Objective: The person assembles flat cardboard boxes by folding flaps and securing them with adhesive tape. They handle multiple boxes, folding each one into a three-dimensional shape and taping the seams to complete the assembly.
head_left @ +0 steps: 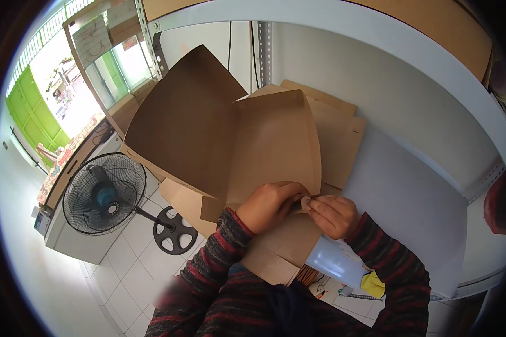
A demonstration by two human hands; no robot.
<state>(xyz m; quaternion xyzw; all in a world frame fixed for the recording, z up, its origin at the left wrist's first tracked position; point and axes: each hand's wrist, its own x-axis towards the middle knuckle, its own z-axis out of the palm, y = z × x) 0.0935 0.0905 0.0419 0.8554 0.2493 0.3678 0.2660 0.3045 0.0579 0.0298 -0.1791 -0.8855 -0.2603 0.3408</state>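
A brown cardboard box (272, 146) stands partly folded, with its large lid panel (180, 118) raised on the left. Both my hands meet at the box's near right corner. My left hand (270, 205) is closed over the near wall, its fingertips partly hidden behind the board. Pinched between the thumb and fingers of my right hand (333, 216) is a small cardboard tab (305, 203) at that corner. Flat brown cardboard sheets (338, 132) lie under and behind the box.
The box rests on a grey metal shelf (410, 208), with a white shelf beam (343, 19) overhead. A black standing fan (104, 194) is on the tiled floor at left. A yellow cloth (373, 285) and a red object (500, 208) are at right.
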